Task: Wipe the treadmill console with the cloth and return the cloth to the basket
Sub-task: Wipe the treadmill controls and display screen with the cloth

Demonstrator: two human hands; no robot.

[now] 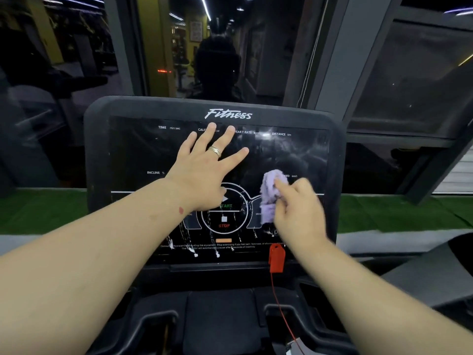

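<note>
treadmill console point(128, 155) says Fitness in white script up top, row under it reads TIME min:sec, CAL, HEART RATE, DISTANCE km, INCLINE % on the left, km/h on the right, round button point(224, 216) with green START and red STOP, fine print below too blurry

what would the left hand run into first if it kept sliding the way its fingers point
The left hand lies flat on the console, fingers aimed up toward its top edge. Sliding on, it would probably cross the row of display labels, then the Fitness logo on the frame.
</note>
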